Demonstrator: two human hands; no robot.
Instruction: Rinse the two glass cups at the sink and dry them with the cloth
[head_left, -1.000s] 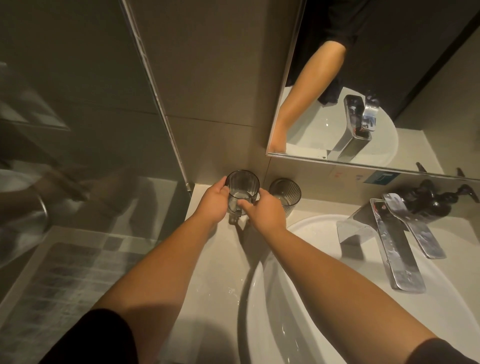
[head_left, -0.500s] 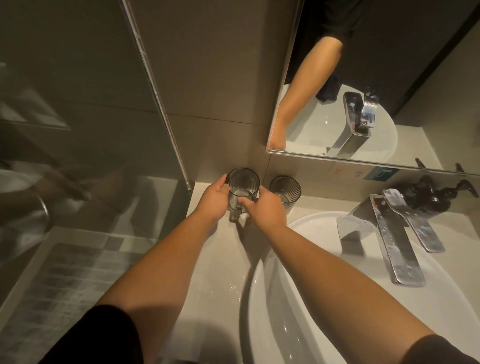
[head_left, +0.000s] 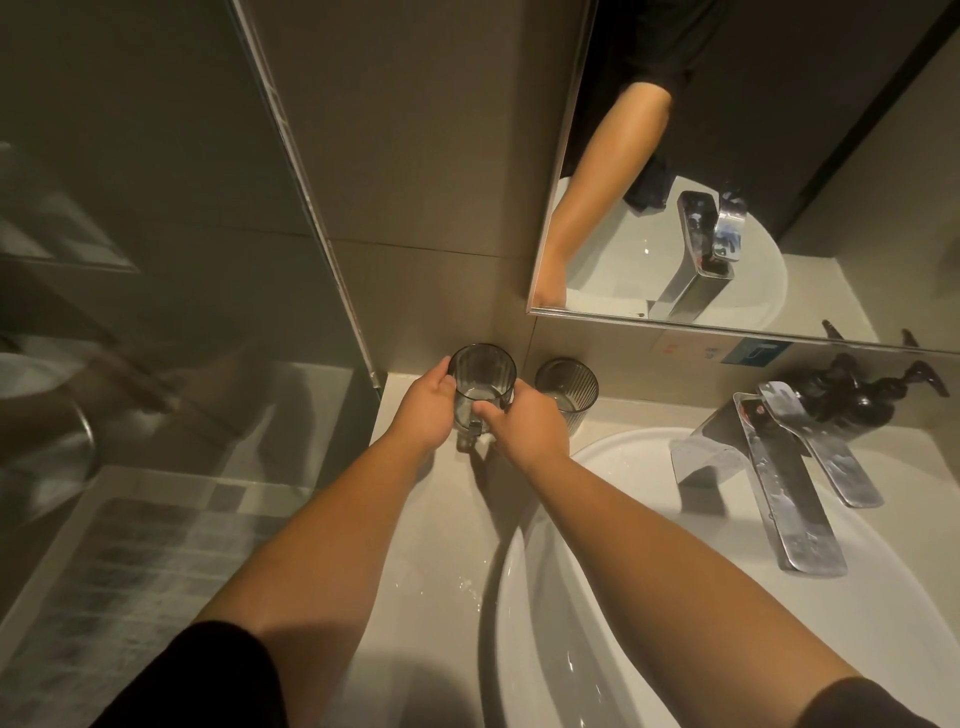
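Observation:
A ribbed smoky glass cup (head_left: 482, 382) stands upright at the back left corner of the counter. My left hand (head_left: 423, 410) grips its left side and my right hand (head_left: 527, 423) grips its right side, thumb across the front. A second ribbed glass cup (head_left: 567, 387) stands on the counter just to the right, touched by neither hand. Something small and pale shows under the held cup between my hands; I cannot tell what it is.
The white sink basin (head_left: 639, 457) lies to the right, with a chrome faucet (head_left: 779, 488) and dark pump bottles (head_left: 857, 395) behind it. A mirror (head_left: 779, 156) hangs above. A glass shower partition (head_left: 156, 260) borders the counter's left edge.
Both hands hold the same cup in almost the same place. Only the camera has shifted slightly.

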